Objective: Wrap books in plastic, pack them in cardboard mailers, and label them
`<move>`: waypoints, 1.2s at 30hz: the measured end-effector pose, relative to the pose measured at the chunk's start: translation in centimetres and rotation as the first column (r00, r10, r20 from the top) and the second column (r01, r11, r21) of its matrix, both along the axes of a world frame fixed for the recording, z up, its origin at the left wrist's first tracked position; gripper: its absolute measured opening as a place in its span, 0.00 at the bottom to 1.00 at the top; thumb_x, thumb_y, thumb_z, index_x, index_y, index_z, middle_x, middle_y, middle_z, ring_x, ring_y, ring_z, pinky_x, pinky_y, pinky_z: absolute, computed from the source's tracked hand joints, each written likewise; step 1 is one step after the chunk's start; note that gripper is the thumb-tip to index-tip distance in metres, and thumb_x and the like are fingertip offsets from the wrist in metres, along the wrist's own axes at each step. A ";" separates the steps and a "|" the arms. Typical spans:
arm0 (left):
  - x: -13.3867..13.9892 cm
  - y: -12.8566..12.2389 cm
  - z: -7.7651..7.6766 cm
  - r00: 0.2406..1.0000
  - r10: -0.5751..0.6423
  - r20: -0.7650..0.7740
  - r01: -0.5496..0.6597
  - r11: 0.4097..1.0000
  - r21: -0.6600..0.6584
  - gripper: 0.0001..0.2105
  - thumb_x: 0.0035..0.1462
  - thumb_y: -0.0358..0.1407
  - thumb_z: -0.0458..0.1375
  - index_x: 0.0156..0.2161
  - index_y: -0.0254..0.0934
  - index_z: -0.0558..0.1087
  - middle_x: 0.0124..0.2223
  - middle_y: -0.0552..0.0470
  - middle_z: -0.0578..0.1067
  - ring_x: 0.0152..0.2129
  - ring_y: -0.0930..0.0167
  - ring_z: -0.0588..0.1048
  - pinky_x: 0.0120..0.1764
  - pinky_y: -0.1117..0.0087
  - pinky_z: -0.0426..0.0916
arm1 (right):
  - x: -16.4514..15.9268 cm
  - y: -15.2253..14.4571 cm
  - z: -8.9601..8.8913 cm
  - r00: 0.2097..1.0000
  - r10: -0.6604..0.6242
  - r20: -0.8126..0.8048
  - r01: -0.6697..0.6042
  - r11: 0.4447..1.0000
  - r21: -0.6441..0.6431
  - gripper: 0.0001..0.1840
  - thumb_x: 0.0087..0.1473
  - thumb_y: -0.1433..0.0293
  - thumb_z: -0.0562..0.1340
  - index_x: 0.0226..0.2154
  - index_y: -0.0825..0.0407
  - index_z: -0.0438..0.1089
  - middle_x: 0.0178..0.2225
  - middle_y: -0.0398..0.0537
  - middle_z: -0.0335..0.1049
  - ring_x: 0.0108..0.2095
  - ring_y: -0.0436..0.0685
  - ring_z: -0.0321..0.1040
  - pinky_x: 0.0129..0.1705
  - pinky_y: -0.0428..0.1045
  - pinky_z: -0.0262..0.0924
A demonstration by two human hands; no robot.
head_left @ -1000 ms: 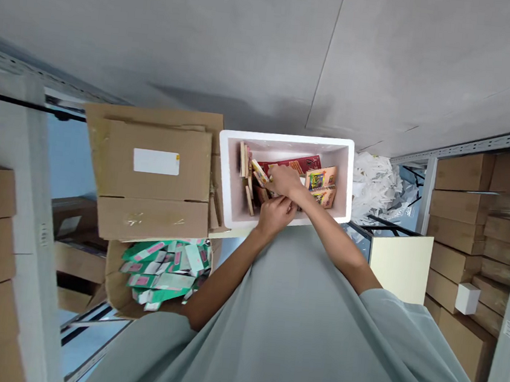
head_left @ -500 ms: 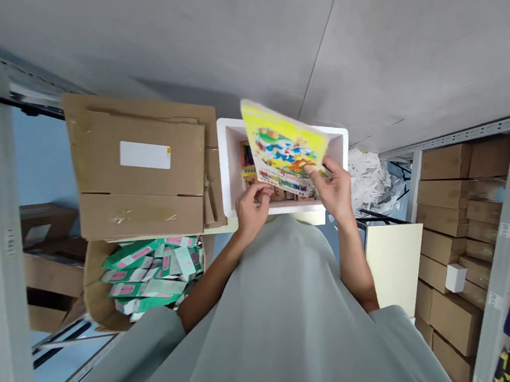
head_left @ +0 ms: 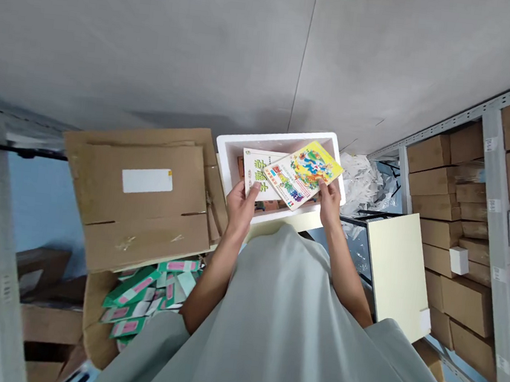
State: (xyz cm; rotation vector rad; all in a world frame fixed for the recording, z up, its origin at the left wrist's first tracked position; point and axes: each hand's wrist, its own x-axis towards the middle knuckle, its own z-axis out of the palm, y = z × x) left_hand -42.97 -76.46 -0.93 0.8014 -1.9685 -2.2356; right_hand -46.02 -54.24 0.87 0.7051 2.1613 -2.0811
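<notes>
My right hand [head_left: 329, 203] pinches the lower right corner of a yellow picture book [head_left: 305, 173] with colourful cartoon art, held at a slant. In my left hand [head_left: 240, 206] is a white booklet [head_left: 259, 170] with green lettering, thumb on its front. The yellow book overlaps the white booklet's right side. Both are held over a white foam box [head_left: 279, 137], whose rim shows around them. Some printed items [head_left: 271, 206] lie inside the box, mostly covered by the two books.
Flattened cardboard boxes [head_left: 143, 210] stand left of the foam box. Below them a carton [head_left: 97, 326] holds several green and pink packets [head_left: 134, 300]. White scrap paper [head_left: 360, 181] is heaped at the right, near a cream panel [head_left: 396, 273]. Shelves of brown boxes [head_left: 464, 237] rise further right.
My left hand, near the box's front edge before, now grips a white booklet. The yellow book has been turned, slanting up to the right, and lowered. The view has shifted slightly.
</notes>
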 end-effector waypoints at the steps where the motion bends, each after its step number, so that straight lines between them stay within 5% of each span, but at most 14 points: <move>1: 0.3 -0.7 0.9 1.000 0.000 0.013 0.001 0.996 -0.087 0.30 0.55 0.62 0.69 0.46 0.35 0.80 0.47 0.43 0.86 0.44 0.61 0.83 0.48 0.64 0.77 | 0.3 0.0 -0.7 0.999 -0.040 0.019 0.041 0.997 -0.059 0.35 0.57 0.42 0.68 0.54 0.51 0.75 0.57 0.58 0.83 0.57 0.66 0.80 0.58 0.58 0.77; 5: 1.5 -3.4 5.6 0.998 0.045 -0.052 -0.064 0.888 -0.456 0.22 0.61 0.57 0.65 0.41 0.36 0.80 0.38 0.49 0.84 0.35 0.65 0.80 0.40 0.67 0.74 | 1.3 0.0 -2.6 0.992 -0.086 0.096 0.098 0.987 -0.128 0.38 0.49 0.41 0.73 0.51 0.51 0.75 0.52 0.59 0.85 0.55 0.69 0.81 0.56 0.63 0.78; 7: 1.7 -4.4 8.0 0.984 0.092 -0.150 -0.159 0.830 -0.535 0.21 0.61 0.54 0.66 0.40 0.36 0.80 0.34 0.51 0.82 0.32 0.67 0.77 0.39 0.68 0.73 | 1.9 0.4 -2.7 0.994 -0.040 0.104 0.050 0.994 -0.095 0.42 0.45 0.39 0.75 0.51 0.51 0.76 0.54 0.61 0.84 0.58 0.71 0.80 0.59 0.64 0.76; 11: 1.5 -4.4 11.3 0.949 0.180 -0.260 -0.270 0.887 -0.374 0.22 0.55 0.55 0.73 0.38 0.36 0.81 0.32 0.53 0.80 0.29 0.68 0.76 0.36 0.68 0.75 | 3.9 1.5 0.3 0.999 0.019 0.031 -0.018 1.000 -0.007 0.47 0.42 0.37 0.78 0.55 0.50 0.80 0.64 0.62 0.79 0.65 0.73 0.76 0.66 0.65 0.72; 14: 1.4 -2.0 12.7 0.968 0.139 -0.207 -0.156 0.985 -0.069 0.24 0.51 0.56 0.76 0.38 0.37 0.81 0.38 0.50 0.84 0.35 0.65 0.82 0.41 0.65 0.79 | 6.4 2.6 5.2 0.990 0.090 -0.106 -0.092 0.996 -0.013 0.41 0.54 0.40 0.75 0.61 0.48 0.79 0.67 0.58 0.77 0.67 0.69 0.74 0.68 0.62 0.71; 18: 2.3 3.6 13.7 0.991 -0.057 -0.120 0.082 0.973 0.215 0.30 0.49 0.56 0.78 0.48 0.35 0.83 0.49 0.42 0.87 0.47 0.57 0.86 0.51 0.59 0.82 | 10.8 5.7 10.9 0.964 0.214 -0.158 -0.217 0.976 -0.003 0.32 0.58 0.47 0.76 0.57 0.47 0.83 0.54 0.50 0.85 0.52 0.65 0.82 0.51 0.54 0.78; 21: 3.6 8.4 14.1 0.977 -0.169 -0.129 0.199 0.940 0.277 0.31 0.52 0.57 0.77 0.52 0.35 0.83 0.55 0.39 0.86 0.54 0.54 0.85 0.57 0.57 0.81 | 14.9 9.2 12.3 0.963 0.252 -0.098 -0.256 0.966 -0.035 0.26 0.58 0.46 0.75 0.44 0.51 0.86 0.38 0.47 0.86 0.36 0.61 0.80 0.37 0.50 0.74; 25: 6.6 15.4 13.7 0.898 -0.377 -0.226 0.434 0.846 0.309 0.31 0.53 0.59 0.76 0.53 0.38 0.83 0.58 0.39 0.85 0.55 0.56 0.84 0.57 0.59 0.80 | 21.7 14.1 11.7 0.984 -0.084 -0.155 0.086 0.996 0.007 0.25 0.57 0.45 0.75 0.37 0.52 0.85 0.34 0.46 0.84 0.32 0.58 0.76 0.34 0.49 0.70; 28: 10.3 22.2 13.0 0.748 -0.624 -0.226 0.662 0.681 0.312 0.31 0.54 0.59 0.76 0.53 0.37 0.84 0.57 0.38 0.86 0.55 0.55 0.84 0.56 0.59 0.81 | 27.3 17.7 11.3 0.880 -0.429 -0.204 0.436 0.900 -0.010 0.26 0.58 0.45 0.74 0.40 0.51 0.84 0.37 0.48 0.85 0.35 0.59 0.77 0.38 0.51 0.72; 32: 17.2 32.5 12.4 0.493 -0.859 -0.138 0.827 0.414 0.381 0.33 0.49 0.57 0.79 0.51 0.33 0.85 0.49 0.36 0.88 0.51 0.51 0.86 0.54 0.54 0.82 | 34.3 23.1 11.1 0.711 -0.673 -0.207 0.672 0.736 -0.085 0.27 0.59 0.44 0.72 0.42 0.52 0.84 0.40 0.51 0.85 0.38 0.63 0.80 0.42 0.54 0.75; 36: 23.5 41.4 12.3 0.364 -0.928 -0.080 0.866 0.306 0.396 0.35 0.43 0.57 0.81 0.49 0.32 0.86 0.44 0.38 0.88 0.45 0.51 0.87 0.51 0.53 0.83 | 40.2 28.5 10.7 0.558 -0.801 -0.218 0.790 0.593 -0.156 0.27 0.58 0.45 0.73 0.42 0.52 0.83 0.41 0.52 0.86 0.40 0.63 0.81 0.45 0.56 0.77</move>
